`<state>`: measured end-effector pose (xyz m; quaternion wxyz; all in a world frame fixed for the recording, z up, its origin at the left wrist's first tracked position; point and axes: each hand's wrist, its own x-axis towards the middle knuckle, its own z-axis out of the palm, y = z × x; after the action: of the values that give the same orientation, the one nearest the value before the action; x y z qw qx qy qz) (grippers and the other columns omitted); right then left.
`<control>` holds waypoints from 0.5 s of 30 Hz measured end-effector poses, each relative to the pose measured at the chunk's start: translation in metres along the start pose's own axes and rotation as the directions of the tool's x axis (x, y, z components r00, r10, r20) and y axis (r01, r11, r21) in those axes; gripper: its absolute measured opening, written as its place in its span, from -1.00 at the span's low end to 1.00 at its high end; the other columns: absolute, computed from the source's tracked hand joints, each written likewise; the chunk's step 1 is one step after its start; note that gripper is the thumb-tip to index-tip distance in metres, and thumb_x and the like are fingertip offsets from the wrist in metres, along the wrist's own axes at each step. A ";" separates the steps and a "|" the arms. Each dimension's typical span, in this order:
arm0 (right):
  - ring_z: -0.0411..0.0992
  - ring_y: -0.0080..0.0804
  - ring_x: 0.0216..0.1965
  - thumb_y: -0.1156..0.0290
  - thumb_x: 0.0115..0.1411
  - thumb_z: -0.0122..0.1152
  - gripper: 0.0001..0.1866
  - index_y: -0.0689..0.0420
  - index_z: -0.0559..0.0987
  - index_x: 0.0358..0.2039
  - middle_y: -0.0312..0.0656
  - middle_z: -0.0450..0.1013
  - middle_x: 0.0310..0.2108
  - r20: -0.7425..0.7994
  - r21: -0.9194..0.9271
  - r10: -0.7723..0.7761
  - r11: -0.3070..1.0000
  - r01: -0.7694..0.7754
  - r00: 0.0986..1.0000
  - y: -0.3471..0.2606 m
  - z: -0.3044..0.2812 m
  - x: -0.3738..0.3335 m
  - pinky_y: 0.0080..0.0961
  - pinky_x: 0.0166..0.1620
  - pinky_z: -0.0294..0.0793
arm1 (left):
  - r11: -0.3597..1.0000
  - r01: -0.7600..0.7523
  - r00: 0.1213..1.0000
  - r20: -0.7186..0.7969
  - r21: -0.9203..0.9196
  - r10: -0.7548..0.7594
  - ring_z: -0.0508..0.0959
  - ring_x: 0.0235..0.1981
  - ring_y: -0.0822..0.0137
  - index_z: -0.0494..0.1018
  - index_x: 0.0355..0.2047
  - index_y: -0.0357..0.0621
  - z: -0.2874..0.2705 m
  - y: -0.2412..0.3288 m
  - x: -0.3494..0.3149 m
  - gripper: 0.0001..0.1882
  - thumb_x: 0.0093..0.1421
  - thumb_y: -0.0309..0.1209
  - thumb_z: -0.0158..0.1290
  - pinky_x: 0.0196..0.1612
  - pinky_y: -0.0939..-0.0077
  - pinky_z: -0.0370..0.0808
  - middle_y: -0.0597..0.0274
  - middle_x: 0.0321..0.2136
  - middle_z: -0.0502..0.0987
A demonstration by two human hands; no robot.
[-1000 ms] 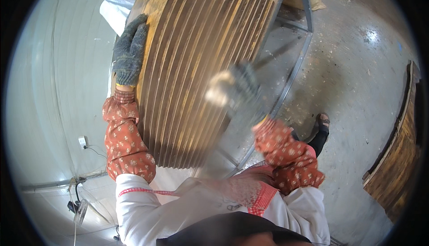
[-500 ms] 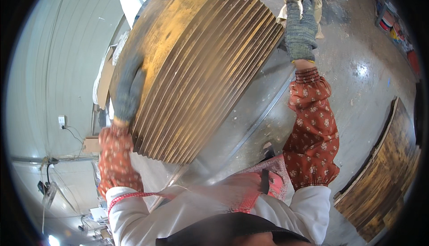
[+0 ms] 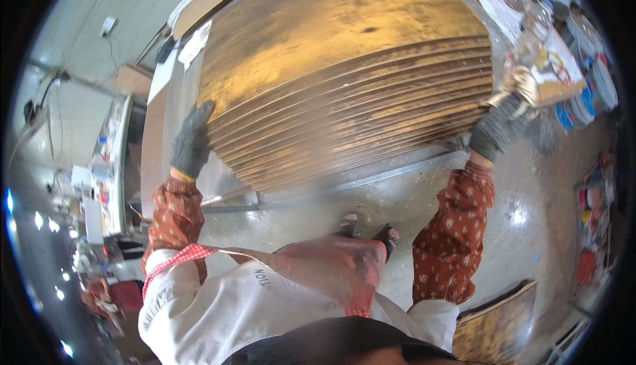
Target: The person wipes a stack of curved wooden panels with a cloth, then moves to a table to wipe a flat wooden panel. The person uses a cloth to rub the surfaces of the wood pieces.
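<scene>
the fanned boards (image 3: 364, 97) on the surface (image 3: 226, 181) are now lying crosswise in view, bringing both ends within reach: right hand (image 3: 497, 128) clutching a pale cloth (image 3: 520, 85), left hand (image 3: 192, 141) touching their edge, grip unclear.

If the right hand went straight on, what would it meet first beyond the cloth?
Past the crumpled cream cloth it holds, the right hand in its grey knitted glove would probably meet the clear, shiny plastic items first, though depth is unclear.
</scene>
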<state>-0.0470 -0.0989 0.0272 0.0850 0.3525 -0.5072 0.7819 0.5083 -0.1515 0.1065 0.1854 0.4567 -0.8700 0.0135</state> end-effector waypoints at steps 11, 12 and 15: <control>0.08 -0.06 0.29 0.30 0.21 0.06 -0.48 -0.07 0.32 0.22 -0.19 0.18 0.25 0.683 -0.005 -0.459 0.775 0.632 0.569 -0.124 0.144 -0.127 0.03 0.36 -0.11 | 0.886 0.238 0.955 -0.071 -0.398 -0.288 0.46 0.04 0.31 0.26 0.20 -0.20 -0.012 0.048 0.036 -0.42 0.20 -0.32 0.11 0.07 0.45 0.41 0.12 0.01 0.46; 0.14 -0.01 0.24 0.24 0.16 0.11 -0.48 -0.12 0.37 0.17 -0.18 0.19 0.22 0.742 0.065 -0.490 0.732 0.678 0.458 -0.134 0.155 -0.147 0.08 0.34 -0.07 | 0.991 0.128 0.992 -0.012 0.026 -0.127 0.46 0.04 0.31 0.26 0.20 -0.20 -0.014 0.045 0.034 -0.41 0.20 -0.29 0.12 0.08 0.45 0.41 0.13 0.02 0.46; -0.16 -0.16 0.41 0.39 0.25 -0.06 -0.42 -0.07 0.20 0.31 -0.25 -0.05 0.39 0.861 0.171 -0.459 0.670 0.723 0.221 -0.137 0.149 -0.149 -0.10 0.41 -0.24 | 0.499 0.414 0.854 0.135 -0.761 -0.502 0.39 0.13 0.18 0.28 0.21 -0.07 -0.001 0.034 0.031 -0.43 0.17 -0.43 0.10 0.15 0.38 0.35 0.15 0.10 0.43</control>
<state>0.1989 -0.1280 0.0678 0.1630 0.8395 -0.4018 0.3276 0.4655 -0.1558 0.1229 0.4029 0.5455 -0.6271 -0.3832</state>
